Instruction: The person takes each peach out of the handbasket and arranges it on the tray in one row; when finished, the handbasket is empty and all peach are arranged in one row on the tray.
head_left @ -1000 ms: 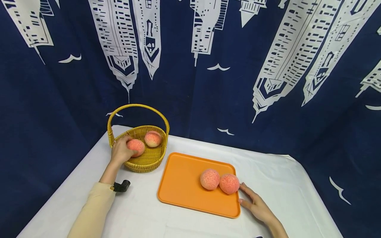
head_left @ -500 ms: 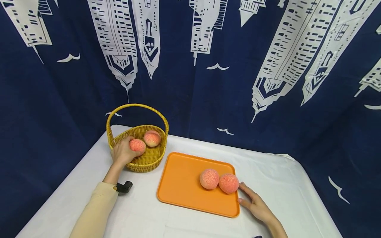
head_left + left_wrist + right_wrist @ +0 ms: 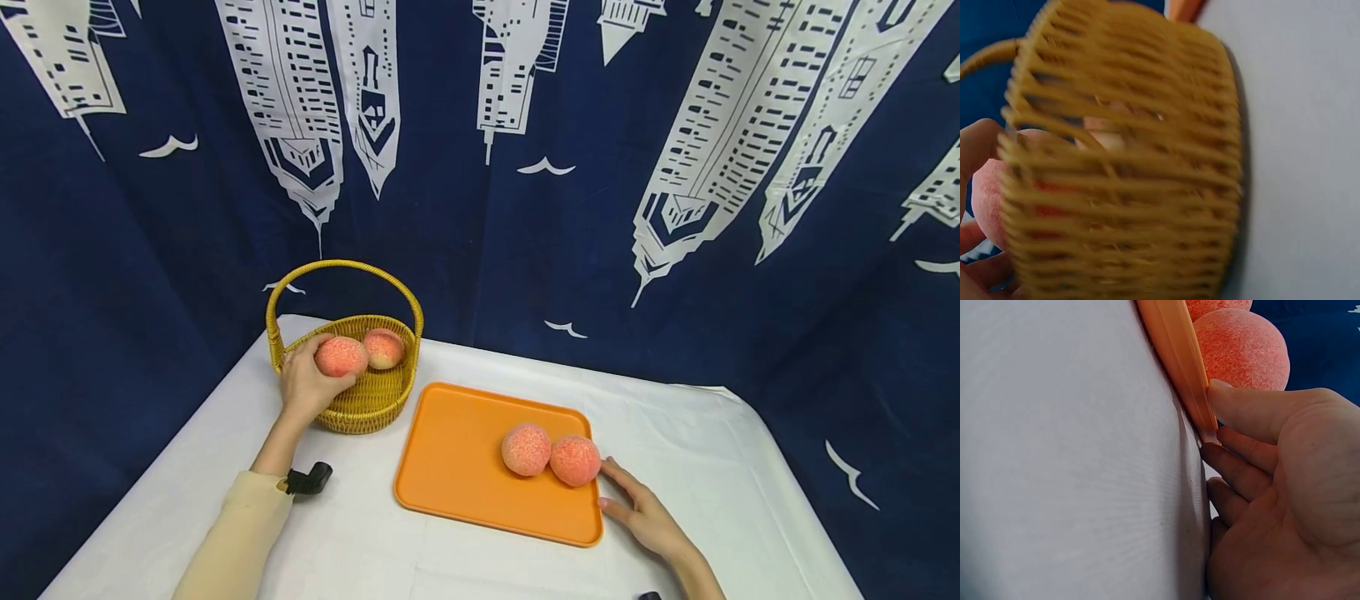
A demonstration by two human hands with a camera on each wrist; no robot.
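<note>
In the head view my left hand (image 3: 306, 387) grips a pink peach (image 3: 341, 357) between thumb and fingers, over the left part of a yellow wicker basket (image 3: 366, 423). A second peach (image 3: 384, 350) sits in that basket, right beside the held one. The basket's woven wall (image 3: 1129, 206) covers part of the gripped peach (image 3: 986, 197) in the left wrist view. My right hand (image 3: 651, 523) lies at the right edge of an orange tray (image 3: 457, 467), thumb and fingertips right at its rim (image 3: 1179, 353). Two peaches, one left (image 3: 527, 450) and one right (image 3: 575, 461), rest on the tray near that hand.
A white cloth (image 3: 352, 533) covers the table. The basket's tall arched handle (image 3: 345, 263) rises over its opening. Behind the table hangs a dark blue curtain (image 3: 450, 250) with white buildings and birds.
My left hand has lifted its peach up from low in the basket, so it now overlaps the second peach's edge. My right hand stays at the tray's edge.
</note>
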